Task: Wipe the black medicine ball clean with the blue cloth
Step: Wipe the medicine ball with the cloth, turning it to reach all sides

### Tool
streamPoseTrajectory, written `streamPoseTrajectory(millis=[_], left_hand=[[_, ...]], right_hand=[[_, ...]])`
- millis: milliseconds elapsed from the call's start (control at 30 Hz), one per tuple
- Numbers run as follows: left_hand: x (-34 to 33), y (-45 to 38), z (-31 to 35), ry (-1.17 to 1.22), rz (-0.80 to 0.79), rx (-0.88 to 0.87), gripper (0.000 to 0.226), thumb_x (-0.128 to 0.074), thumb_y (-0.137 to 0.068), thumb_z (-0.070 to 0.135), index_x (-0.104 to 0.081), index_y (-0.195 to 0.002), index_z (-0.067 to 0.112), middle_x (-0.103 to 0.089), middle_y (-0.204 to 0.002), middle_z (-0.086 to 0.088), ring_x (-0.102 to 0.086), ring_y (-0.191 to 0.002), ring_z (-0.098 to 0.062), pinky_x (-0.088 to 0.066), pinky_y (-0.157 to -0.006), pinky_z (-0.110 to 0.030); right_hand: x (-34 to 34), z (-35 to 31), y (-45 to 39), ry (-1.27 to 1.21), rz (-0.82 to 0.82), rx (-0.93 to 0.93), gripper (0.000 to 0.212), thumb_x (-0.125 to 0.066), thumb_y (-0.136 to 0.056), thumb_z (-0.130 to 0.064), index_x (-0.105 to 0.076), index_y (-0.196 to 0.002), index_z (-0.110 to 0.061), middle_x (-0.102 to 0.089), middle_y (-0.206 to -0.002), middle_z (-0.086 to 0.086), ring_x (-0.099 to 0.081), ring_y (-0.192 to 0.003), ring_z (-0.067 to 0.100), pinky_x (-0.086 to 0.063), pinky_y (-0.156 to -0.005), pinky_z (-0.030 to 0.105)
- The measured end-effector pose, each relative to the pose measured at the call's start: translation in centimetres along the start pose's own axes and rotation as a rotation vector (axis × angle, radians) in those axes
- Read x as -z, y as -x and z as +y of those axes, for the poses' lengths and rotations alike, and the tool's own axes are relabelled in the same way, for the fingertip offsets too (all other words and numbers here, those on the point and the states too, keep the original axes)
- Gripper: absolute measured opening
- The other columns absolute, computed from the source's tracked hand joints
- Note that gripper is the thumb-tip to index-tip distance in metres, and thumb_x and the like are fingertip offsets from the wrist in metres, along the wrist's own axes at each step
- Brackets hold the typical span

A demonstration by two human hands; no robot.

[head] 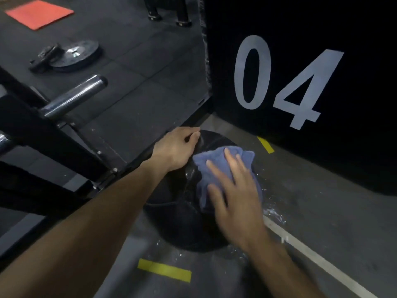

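Note:
The black medicine ball (180, 220) sits on the grey floor at the middle of the view, its top wet and shiny. The blue cloth (217, 162) lies spread over the ball's upper right side. My right hand (232, 196) presses flat on the cloth with straight, spread fingers and looks blurred. My left hand (176, 149) rests on the ball's far left side, its fingers curved over the ball's edge.
A large black box marked "04" (300, 78) stands close behind the ball. A black rack with chrome pegs (73, 97) is at the left. A weight plate (75, 54) and an orange mat (39, 12) lie farther back. Yellow (164, 269) and white (318, 259) floor marks and water splashes surround the ball.

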State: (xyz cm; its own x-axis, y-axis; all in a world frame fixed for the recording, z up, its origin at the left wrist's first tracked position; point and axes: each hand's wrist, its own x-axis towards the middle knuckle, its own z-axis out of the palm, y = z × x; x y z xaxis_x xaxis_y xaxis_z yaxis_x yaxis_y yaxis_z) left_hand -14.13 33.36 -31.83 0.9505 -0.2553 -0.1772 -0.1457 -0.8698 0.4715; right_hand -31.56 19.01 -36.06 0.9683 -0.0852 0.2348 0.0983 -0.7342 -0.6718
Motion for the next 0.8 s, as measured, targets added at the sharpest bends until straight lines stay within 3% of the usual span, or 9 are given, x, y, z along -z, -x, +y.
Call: streamPoseTrajectory(millis=[167,300,367,433,533,600,700,800], left_hand=[[-0.6,-1.8,1.5,-0.007,-0.024,0.053,0.047,-0.031,-0.1,0.065,-0.055,-0.139,0.054,-0.061,-0.147,0.012,-0.055,-0.137,-0.024,-0.042,-0.113,-0.054],[-0.5,-1.2,1.0,0.013,0.0,0.003,0.041,-0.036,-0.104,0.058,-0.06,-0.136,0.049,-0.062,-0.143,0.013,-0.056,-0.135,-0.019,-0.041,-0.114,-0.053],[-0.3,-1.0,0.2,0.059,0.002,0.002,0.04,-0.039,-0.106,0.055,-0.062,-0.137,0.044,-0.061,-0.145,0.013,-0.056,-0.135,-0.018,-0.041,-0.114,-0.048],[-0.3,-0.7,-0.2,0.069,0.021,0.015,0.039,-0.04,-0.106,0.054,-0.062,-0.138,0.045,-0.06,-0.146,0.014,-0.055,-0.135,-0.017,-0.042,-0.111,-0.042],[-0.2,-0.4,-0.3,0.082,0.045,0.031,0.041,-0.038,-0.106,0.057,-0.061,-0.138,0.048,-0.061,-0.144,0.018,-0.056,-0.134,-0.015,-0.042,-0.101,-0.038],[-0.2,-0.4,-0.1,0.085,0.057,0.042,0.042,-0.037,-0.106,0.058,-0.061,-0.139,0.048,-0.061,-0.144,0.016,-0.056,-0.134,-0.016,-0.042,-0.099,-0.038],[-0.4,-0.9,0.2,0.075,0.063,0.084,0.042,-0.037,-0.104,0.06,-0.062,-0.137,0.049,-0.063,-0.143,0.013,-0.057,-0.132,-0.022,-0.044,-0.107,-0.044],[-0.4,-1.5,0.4,0.079,0.065,0.105,0.042,-0.038,-0.104,0.06,-0.063,-0.135,0.048,-0.065,-0.141,0.01,-0.059,-0.13,-0.024,-0.046,-0.105,-0.043]], right_hand=[[-4.2,-1.2,5.6,0.363,-0.05,0.242,0.059,-0.038,-0.104,-0.063,-0.046,-0.156,-0.037,-0.018,-0.174,0.005,-0.014,-0.161,0.035,-0.021,-0.119,0.069],[-3.2,-0.7,1.3,0.386,0.013,0.17,0.057,-0.043,-0.103,-0.056,-0.041,-0.157,-0.039,-0.02,-0.173,0.01,-0.016,-0.159,0.038,-0.016,-0.121,0.071],[-2.3,-0.2,-2.0,0.318,0.026,0.052,0.058,-0.035,-0.103,-0.057,-0.033,-0.159,-0.042,-0.015,-0.174,0.008,-0.011,-0.161,0.034,-0.01,-0.126,0.062],[-1.2,0.8,-4.8,0.204,0.049,-0.164,0.058,-0.026,-0.104,-0.059,-0.033,-0.159,-0.043,-0.016,-0.174,0.003,-0.014,-0.16,0.029,-0.014,-0.128,0.055],[0.0,4.5,-8.1,-0.224,0.028,-0.52,0.043,-0.035,-0.108,-0.052,-0.062,-0.136,-0.034,-0.045,-0.158,0.009,-0.041,-0.147,0.031,-0.034,-0.119,0.051],[0.6,5.9,-7.7,-0.425,0.067,-0.593,0.04,-0.038,-0.108,-0.052,-0.069,-0.119,-0.029,-0.059,-0.141,0.009,-0.053,-0.135,0.029,-0.042,-0.112,0.046],[-0.3,5.1,-3.5,-0.457,0.172,-0.591,0.047,-0.035,-0.11,-0.05,-0.048,-0.153,-0.034,-0.03,-0.168,-0.003,-0.032,-0.153,0.016,-0.026,-0.114,0.029],[-3.5,1.5,3.0,-0.35,0.344,-0.47,0.058,-0.037,-0.109,-0.052,-0.018,-0.163,-0.048,0.003,-0.175,-0.013,-0.005,-0.16,0.006,-0.017,-0.117,0.023]])
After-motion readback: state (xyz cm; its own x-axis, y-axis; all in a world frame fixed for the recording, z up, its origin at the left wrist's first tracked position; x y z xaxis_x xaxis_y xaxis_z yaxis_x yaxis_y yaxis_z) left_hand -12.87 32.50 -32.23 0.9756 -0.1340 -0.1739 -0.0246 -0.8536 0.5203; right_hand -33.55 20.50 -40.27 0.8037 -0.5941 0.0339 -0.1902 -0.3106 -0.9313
